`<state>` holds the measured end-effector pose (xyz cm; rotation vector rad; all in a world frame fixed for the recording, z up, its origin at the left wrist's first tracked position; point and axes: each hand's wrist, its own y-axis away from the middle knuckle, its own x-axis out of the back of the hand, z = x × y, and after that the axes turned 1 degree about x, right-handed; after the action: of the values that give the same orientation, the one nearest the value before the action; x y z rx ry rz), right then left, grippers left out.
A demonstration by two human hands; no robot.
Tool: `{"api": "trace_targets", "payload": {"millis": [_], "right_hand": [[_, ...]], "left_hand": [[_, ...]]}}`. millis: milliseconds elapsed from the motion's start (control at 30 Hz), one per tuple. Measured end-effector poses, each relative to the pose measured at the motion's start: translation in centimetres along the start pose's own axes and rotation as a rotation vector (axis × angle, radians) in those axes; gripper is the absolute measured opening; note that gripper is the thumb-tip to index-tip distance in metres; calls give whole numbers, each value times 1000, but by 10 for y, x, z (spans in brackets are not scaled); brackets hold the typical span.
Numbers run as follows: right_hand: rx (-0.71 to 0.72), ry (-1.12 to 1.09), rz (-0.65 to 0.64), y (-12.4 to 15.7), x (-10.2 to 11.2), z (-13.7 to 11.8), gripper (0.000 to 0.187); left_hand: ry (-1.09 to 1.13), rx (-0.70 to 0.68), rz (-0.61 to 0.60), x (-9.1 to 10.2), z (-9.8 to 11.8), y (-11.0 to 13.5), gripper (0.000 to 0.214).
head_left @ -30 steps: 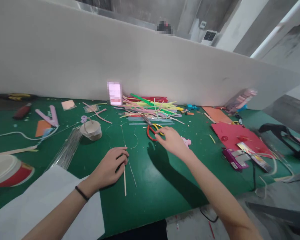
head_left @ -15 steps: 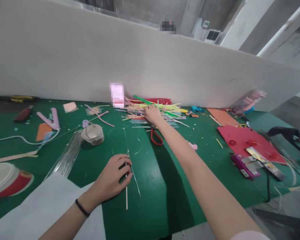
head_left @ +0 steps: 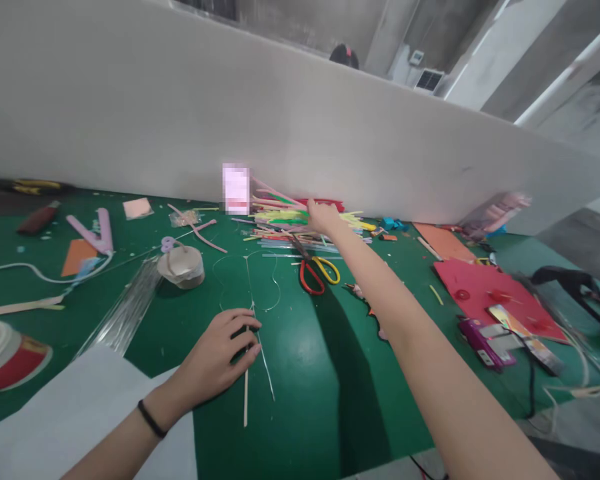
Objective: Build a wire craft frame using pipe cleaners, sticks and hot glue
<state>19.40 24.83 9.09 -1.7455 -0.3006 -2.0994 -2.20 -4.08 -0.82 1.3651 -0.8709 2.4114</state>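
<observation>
My left hand (head_left: 224, 350) rests on the table with bent fingers apart, its fingertips over a thin wooden stick (head_left: 246, 393) and a wire. That wire is bent into a two-lobed outline (head_left: 279, 280), with a straight tail below. Stretched out to the far side, my right hand (head_left: 323, 217) is closed on pink pipe cleaners (head_left: 281, 193), whose ends stick out to the left above a heap of coloured pipe cleaners (head_left: 280, 219). Scissors (head_left: 311, 268) with one red and one yellow handle lie just in front of the heap.
A tape roll (head_left: 183, 265), a bundle of clear strips (head_left: 125, 310), white paper (head_left: 95, 413) and a paper tub (head_left: 13, 357) are at left. Red sheets (head_left: 475, 287) and a purple device (head_left: 485, 341) lie at right. A pale partition (head_left: 180, 113) stands behind.
My right hand has lifted slightly and shifted right, with pink pipe cleaners raised from the heap. The yellow scissor handle now shows. My left hand keeps its place on the wire.
</observation>
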Motion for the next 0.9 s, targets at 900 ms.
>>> {"api": "trace_targets", "payload": {"millis": [900], "right_hand": [[96, -2070, 85, 124, 62, -68, 17]], "left_hand": [[377, 375, 209, 18, 5, -11, 41]]}}
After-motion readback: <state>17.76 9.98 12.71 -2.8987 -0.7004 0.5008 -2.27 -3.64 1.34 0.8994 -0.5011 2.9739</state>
